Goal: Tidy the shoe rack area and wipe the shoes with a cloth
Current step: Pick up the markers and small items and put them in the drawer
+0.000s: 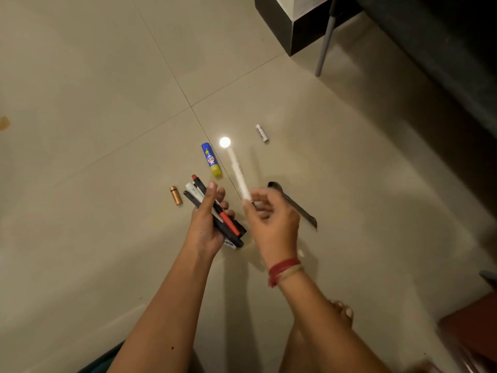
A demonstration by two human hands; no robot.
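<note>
**A:** Nearest item?

**B:** A bare leg (309,345) and foot (341,312), low and just right of the right forearm. Both forearms reach forward above them.

**A:** Left hand?

**B:** Left hand (207,224): fingers curled round a bundle of pens and markers (196,191). At least one is red-and-black, one has a white cap and the others are dark. The caps stick out past the fingertips and the butts past the heel of the palm.

**A:** Right hand?

**B:** Right hand (271,224): fingertips pinch the near end of a white stick (238,173), held off the floor and slanting away to the left. It is blurred, so its kind cannot be told. Red threads (283,269) are tied at the wrist.

**A:** Loose on the floor tiles (80,103)?

**B:** Four entries:
- A gold-coloured battery (175,195) lies just left of the left hand, beside the pen caps.
- A glue stick (211,160), blue with a yellow end, lies just beyond the left fingertips.
- A small white cylinder (262,133) lies well beyond the right hand. Its print is too small to read.
- A dark flat strip (295,205) lies at the right hand's far side, with part of it hidden behind the fingers.

**A:** Anything else?

**B:** A bright round glare spot (224,142) shows at the far tip of the stick. Far beyond the right hand are a grey metal leg (325,41) and a dark block of furniture (295,28). A brown object (470,319) sits well right of the right forearm, too dim to identify.
</note>
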